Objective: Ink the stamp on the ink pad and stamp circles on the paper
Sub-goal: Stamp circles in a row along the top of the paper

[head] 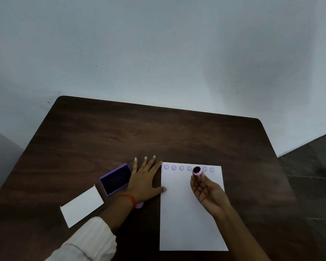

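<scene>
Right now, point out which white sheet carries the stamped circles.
The large paper under the right hand has a row of purple circles along its far edge; the small card left of it is blank.

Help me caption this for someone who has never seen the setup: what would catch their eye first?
Probably the white paper on the dark wooden table, with a row of faint purple circles along its top edge. Over that row the right hand holds a small stamp, its dark inked face turned up. The left hand lies flat by the paper's left edge, beside an open purple ink pad.
</scene>
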A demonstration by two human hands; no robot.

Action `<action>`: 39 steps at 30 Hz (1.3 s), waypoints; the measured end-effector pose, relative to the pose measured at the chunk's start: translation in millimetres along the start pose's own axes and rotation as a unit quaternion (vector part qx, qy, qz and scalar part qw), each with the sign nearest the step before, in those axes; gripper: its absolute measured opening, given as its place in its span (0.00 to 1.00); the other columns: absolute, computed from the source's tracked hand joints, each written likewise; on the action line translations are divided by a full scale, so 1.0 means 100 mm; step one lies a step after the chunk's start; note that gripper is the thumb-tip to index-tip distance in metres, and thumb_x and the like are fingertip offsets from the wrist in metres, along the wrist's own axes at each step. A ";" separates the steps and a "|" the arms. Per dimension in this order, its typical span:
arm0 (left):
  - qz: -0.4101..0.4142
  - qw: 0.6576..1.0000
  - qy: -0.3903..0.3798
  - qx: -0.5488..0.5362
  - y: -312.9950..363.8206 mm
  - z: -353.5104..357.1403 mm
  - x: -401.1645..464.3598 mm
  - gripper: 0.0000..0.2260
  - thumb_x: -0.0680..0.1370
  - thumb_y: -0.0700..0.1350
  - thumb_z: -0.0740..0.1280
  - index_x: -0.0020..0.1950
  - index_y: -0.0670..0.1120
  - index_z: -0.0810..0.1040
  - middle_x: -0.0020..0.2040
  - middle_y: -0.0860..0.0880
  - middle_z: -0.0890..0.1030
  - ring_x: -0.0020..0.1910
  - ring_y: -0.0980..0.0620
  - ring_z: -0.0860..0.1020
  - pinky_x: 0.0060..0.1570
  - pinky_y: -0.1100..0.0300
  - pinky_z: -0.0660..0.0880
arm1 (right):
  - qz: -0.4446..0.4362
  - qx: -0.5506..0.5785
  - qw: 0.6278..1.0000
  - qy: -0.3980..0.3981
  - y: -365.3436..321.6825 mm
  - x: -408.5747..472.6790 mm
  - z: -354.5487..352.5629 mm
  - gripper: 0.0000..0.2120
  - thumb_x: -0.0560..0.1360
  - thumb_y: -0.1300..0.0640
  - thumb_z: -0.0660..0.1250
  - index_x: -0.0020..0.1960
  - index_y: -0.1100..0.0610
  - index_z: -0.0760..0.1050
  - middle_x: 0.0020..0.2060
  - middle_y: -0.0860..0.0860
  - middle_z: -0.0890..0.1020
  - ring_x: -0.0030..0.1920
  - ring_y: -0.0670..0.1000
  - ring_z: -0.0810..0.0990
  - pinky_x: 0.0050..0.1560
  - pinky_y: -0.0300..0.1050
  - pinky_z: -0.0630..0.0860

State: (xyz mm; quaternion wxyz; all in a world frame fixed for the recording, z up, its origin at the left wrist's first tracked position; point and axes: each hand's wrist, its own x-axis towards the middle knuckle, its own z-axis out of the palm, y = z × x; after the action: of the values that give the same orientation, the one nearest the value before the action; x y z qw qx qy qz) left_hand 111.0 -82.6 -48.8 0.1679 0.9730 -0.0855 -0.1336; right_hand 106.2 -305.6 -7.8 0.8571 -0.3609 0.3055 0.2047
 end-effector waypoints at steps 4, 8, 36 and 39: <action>0.009 0.999 0.033 -0.013 0.10 -0.02 0.04 0.40 0.70 0.66 0.63 0.75 0.54 0.47 0.78 0.49 0.46 0.77 0.47 0.43 0.69 0.45 0.30 | -0.023 0.021 0.999 0.011 -0.13 -0.01 -0.12 0.08 0.73 0.62 0.64 0.43 0.64 0.81 0.37 0.57 0.86 0.37 0.50 0.86 0.40 0.43 0.84; 0.055 0.998 0.034 0.005 0.34 -0.01 0.15 0.40 0.70 0.68 0.61 0.75 0.53 0.48 0.78 0.49 0.47 0.77 0.48 0.43 0.69 0.45 0.29 | -0.039 0.033 0.999 0.018 -0.27 -0.02 -0.24 0.10 0.72 0.61 0.65 0.38 0.63 0.84 0.37 0.56 0.87 0.38 0.50 0.86 0.40 0.43 0.84; 0.137 0.989 -0.037 0.037 0.62 0.23 0.36 0.45 0.68 0.70 0.61 0.75 0.51 0.45 0.78 0.50 0.44 0.76 0.48 0.41 0.71 0.46 0.31 | -0.142 -0.132 0.975 0.109 -0.53 0.20 -0.30 0.06 0.74 0.63 0.66 0.49 0.58 0.79 0.40 0.52 0.85 0.42 0.48 0.84 0.44 0.41 0.82; 0.121 0.991 -0.050 0.030 0.58 0.25 0.36 0.45 0.68 0.70 0.61 0.75 0.51 0.44 0.78 0.50 0.44 0.76 0.49 0.41 0.73 0.44 0.33 | -0.181 -0.234 0.944 0.148 -0.53 0.27 -0.26 0.08 0.71 0.64 0.68 0.50 0.57 0.79 0.45 0.52 0.83 0.46 0.50 0.82 0.50 0.45 0.78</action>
State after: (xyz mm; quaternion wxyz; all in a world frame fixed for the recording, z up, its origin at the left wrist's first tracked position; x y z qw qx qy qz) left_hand 131.3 -151.7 -59.2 0.1487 0.9522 -0.2150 -0.1580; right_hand 146.2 -355.7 -14.1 0.7165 -0.6265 0.3017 0.0558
